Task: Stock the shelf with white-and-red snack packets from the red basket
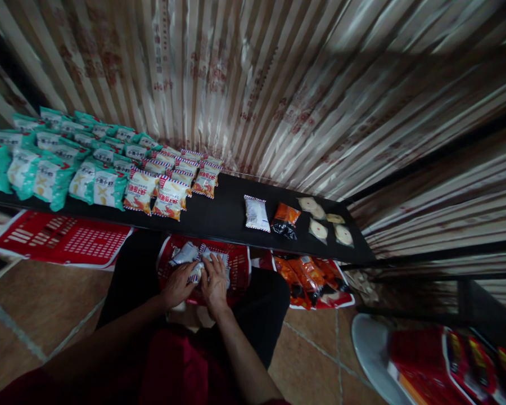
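Between my knees is a red basket (pixel 239 270) holding several silver-white snack bags (pixel 185 254) with striped edges. Both hands reach into it. My left hand (pixel 179 287) is closed, its fingers against the near snack bag (pixel 196 274). From the other side my right hand (pixel 215 281) grips the same bag, its fingers bent over it and close to the bag beside it. The fingers partly cover the bags, and the fingertips are hard to make out in the dim light.
A black shelf (pixel 225 211) bears rows of green snack bags (pixel 50 177), orange-white bags (pixel 168 197), one face-down white bag (pixel 257 214), an orange-black bag (pixel 285 219) and several round pale packets (pixel 318 230). Below are a red basket (pixel 63 239) and orange bags (pixel 307 273).
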Available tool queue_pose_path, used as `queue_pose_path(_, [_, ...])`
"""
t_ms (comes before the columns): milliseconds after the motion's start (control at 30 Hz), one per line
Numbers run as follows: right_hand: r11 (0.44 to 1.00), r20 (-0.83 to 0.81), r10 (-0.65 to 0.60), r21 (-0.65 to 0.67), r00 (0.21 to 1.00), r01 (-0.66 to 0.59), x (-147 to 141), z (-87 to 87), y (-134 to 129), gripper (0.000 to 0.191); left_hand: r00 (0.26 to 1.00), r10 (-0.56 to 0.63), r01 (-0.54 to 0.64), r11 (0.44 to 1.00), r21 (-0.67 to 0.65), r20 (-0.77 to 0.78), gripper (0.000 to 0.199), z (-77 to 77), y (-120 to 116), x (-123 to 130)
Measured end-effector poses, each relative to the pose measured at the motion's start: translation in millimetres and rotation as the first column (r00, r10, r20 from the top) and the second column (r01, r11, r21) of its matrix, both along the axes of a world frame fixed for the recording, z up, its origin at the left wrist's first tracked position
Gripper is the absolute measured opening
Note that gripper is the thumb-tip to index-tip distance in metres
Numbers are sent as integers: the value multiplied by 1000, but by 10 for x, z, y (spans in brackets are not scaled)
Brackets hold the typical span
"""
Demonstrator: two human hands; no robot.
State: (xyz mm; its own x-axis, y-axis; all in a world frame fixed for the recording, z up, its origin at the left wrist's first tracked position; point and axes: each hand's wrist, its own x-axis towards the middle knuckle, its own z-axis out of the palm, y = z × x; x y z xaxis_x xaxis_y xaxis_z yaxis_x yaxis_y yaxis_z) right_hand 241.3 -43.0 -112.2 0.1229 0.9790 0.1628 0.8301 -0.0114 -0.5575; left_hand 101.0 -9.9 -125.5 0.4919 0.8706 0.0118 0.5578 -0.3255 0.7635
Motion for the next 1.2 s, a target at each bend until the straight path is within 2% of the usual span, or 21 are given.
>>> queue_pose_path(167, [991, -53, 130, -33, 990, -132, 79, 13, 10, 38, 995, -95, 94, 993, -73, -6, 43, 114, 117, -8])
queue_pose_path(267, [984, -115, 161, -59, 980, -169, 126, 43, 20, 38, 989, -149, 147, 982, -123, -5, 41, 207, 193, -17])
queue_pose_path(467, [967, -234, 164, -152, 958, -203, 169, 154, 4, 40, 973, -226, 230, 950, -210, 43, 33, 312, 363, -44])
queue_pose_path(567, [960, -283, 123, -207, 951, -186, 168, 203, -13, 41, 965, -261, 261, 940, -221, 28, 33, 338, 436, -45])
queue_pose_path(767, [929, -236, 70, -337, 969, -150, 163, 225, -28, 43, 953, -294, 303, 912, -274, 76, 34, 363, 559, -37])
queue_pose_path(867, [937, -209, 30, -336, 978, -100, 144, 210, -32, 41, 957, -264, 288, 893, -345, 116, 34, 360, 610, -34])
queue_pose_path(967, [958, -190, -36, -287, 981, -21, 112, 207, -37, 40, 964, -186, 251, 874, -415, 191, 34, 396, 642, -25])
queue_pose_path(1133, [964, -202, -186, -227, 962, 139, 90, 239, -19, 46, 925, 18, 225, 778, -587, 380, 39, 496, 663, -14])
queue_pose_path(1200, [952, -203, -252, -225, 946, 205, 86, 257, 3, 49, 905, 102, 191, 771, -607, 413, 40, 510, 650, -15])
